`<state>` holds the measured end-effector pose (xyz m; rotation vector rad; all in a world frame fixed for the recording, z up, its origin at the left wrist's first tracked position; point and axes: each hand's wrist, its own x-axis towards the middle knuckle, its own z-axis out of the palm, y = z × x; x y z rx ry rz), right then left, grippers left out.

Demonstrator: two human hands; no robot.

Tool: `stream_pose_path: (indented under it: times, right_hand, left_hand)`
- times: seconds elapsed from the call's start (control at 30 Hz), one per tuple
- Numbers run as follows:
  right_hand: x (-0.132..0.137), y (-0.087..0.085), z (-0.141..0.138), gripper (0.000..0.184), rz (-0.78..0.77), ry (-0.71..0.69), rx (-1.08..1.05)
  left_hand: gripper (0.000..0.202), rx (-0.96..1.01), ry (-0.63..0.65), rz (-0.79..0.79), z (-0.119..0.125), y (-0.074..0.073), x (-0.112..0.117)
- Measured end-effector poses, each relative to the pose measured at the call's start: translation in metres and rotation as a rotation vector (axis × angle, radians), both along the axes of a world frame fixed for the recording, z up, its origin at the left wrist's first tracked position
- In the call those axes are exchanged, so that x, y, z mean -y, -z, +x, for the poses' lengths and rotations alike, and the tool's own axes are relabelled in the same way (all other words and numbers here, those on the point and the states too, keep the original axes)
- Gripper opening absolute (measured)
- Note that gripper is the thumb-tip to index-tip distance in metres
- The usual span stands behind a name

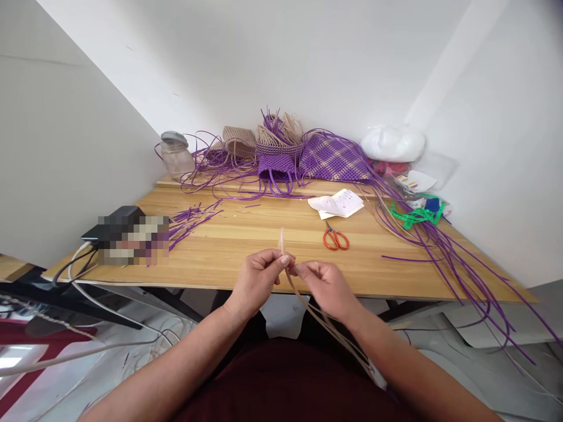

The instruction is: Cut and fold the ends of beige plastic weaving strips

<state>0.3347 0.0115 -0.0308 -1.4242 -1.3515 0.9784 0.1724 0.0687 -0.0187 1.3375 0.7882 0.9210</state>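
Observation:
Close to the table's front edge, my left hand pinches a bundle of thin beige plastic strands between thumb and fingers. The pale tips of the strands poke up above the thumb, and their long ends trail down to the lower right, past my right forearm. My right hand is beside it, thumb and fingers pinched together at the strands just below the left hand's grip. What exactly lies between the right fingertips is partly hidden. Beyond the hands, orange-handled scissors lie on the table, with a creased paper behind them.
Woven purple and beige baskets stand along the wall. Long purple strands spill over the table's right side, near a green piece. Cut purple bits and a black box with cables are at left. A jar stands behind.

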Motion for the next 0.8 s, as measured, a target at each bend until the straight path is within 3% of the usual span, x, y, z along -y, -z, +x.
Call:
stream_pose_path:
  times: [0.1,0.17,0.27,0.43,0.57,0.7,0.8]
  right_hand:
    - [-0.020,-0.009,0.059,0.031,-0.091,0.230,0.563]
    - [-0.038,-0.012,0.095,0.034,-0.256,0.339,0.906]
    - [-0.062,-0.011,0.125,0.042,-0.380,0.335,1.052]
    - [-0.082,-0.009,0.121,0.032,-0.418,0.293,1.090]
    - [-0.079,-0.018,0.113,0.026,-0.453,0.234,1.026]
    - [-0.046,-0.030,0.102,0.021,-0.419,0.061,0.824]
    - [-0.009,-0.039,0.084,0.026,-0.405,-0.164,0.369]
  left_hand:
    - [0.024,0.012,0.041,-0.061,-0.007,-0.002,-0.001]
    - [0.025,0.033,0.066,-0.114,-0.011,-0.004,-0.001]
    - [0.027,0.045,0.080,-0.148,-0.014,-0.005,0.000]
    - [0.025,-0.054,0.081,-0.135,-0.022,-0.008,-0.001]
    - [0.024,-0.128,0.067,-0.122,-0.031,-0.011,-0.002]
    - [0.025,-0.189,0.083,-0.110,-0.039,-0.013,-0.004]
    - [0.023,-0.236,0.108,-0.092,-0.043,-0.014,-0.005]
